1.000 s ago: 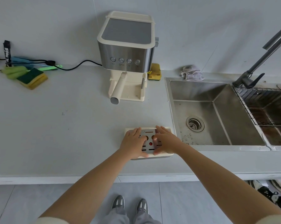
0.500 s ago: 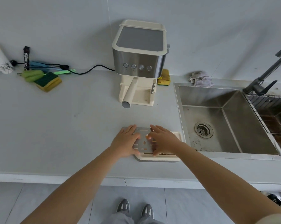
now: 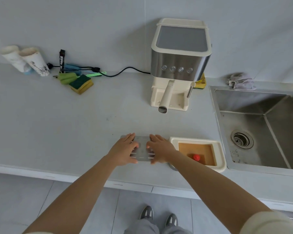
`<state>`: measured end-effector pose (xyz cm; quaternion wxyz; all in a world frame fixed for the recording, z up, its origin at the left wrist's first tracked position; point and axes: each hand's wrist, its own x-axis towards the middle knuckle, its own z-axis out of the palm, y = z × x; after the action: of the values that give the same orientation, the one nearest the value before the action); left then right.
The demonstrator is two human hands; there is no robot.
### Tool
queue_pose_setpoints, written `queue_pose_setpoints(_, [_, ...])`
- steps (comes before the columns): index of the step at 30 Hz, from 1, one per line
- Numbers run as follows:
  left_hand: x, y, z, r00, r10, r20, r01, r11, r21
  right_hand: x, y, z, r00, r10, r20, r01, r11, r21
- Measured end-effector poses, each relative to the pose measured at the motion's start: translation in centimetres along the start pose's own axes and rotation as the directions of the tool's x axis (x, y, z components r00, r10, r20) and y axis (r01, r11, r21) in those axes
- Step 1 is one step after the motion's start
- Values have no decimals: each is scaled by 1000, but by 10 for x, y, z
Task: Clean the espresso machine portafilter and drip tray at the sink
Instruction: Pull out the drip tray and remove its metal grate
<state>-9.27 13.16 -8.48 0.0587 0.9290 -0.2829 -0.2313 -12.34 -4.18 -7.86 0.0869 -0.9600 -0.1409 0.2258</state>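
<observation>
The metal drip tray grate is off its tray and lies low over the counter, left of the tray. My left hand holds its left side and my right hand holds its right side, fingers flat on top and thumbs at the near edge. The cream drip tray sits uncovered beside the sink, with brown liquid and a red float in it. Farther back, the portafilter is locked in the espresso machine, its cream handle pointing toward me.
The steel sink with its drain lies right of the tray. A grey cloth rests at the sink's back corner. A green-yellow sponge, brushes, a black cord and two paper cups lie at the back left.
Both hands have lifted the grate off the drip tray and carried it left, uncovering the brown liquid and red float. The camera view has shifted left.
</observation>
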Motion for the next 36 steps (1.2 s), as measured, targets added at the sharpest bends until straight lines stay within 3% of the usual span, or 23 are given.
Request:
queue_pose_setpoints(16, [7,-6,22,998,59,24,-60,997,43,1,4,21,999,33,36,-35,999,39])
queue_pose_setpoints(21, [7,15,15,999,30,-39,-34,995,-94,-10,11,12,999,46,-30,-41,988,146])
queue_pose_setpoints(27, [15,65,16,994,49,-94,-68,976,-207,-55,60,-2,968,207,-146,-166,954,251])
queue_pose_setpoints(36, [31,114,41,998,4,-59,-17,974,-226,-133,133,19,855,517,-46,-456,790,409])
